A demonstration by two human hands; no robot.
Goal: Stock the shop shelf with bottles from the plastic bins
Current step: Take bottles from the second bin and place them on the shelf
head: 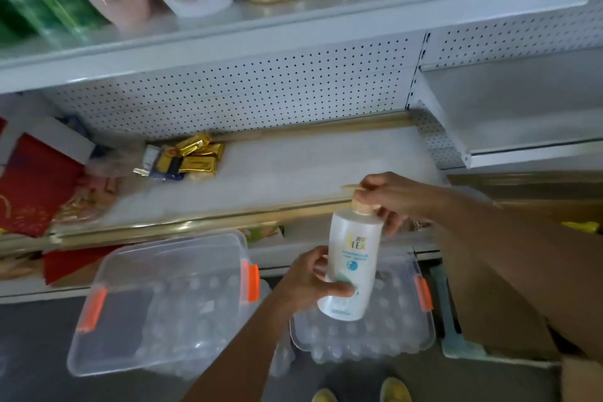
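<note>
A white pump bottle (354, 248) with a tan cap and teal label is held upright above the floor, in front of the middle shelf (293, 170). My left hand (310, 281) grips its lower body. My right hand (391, 196) pinches the pump head at the top. Below stand two clear plastic bins with orange latches: the left bin (156, 303) and the right bin (368, 333) behind the bottle, both lined with bubble wrap. No other bottle shows in them.
Gold foil packets (192, 157) lie at the left back of the middle shelf, red packaging (32, 183) further left. The top shelf (293, 23) carries large bottles. A bare shelf (522, 114) is at right, cardboard boxes (509, 313) beneath. My yellow shoes (359, 392) are at the bottom edge.
</note>
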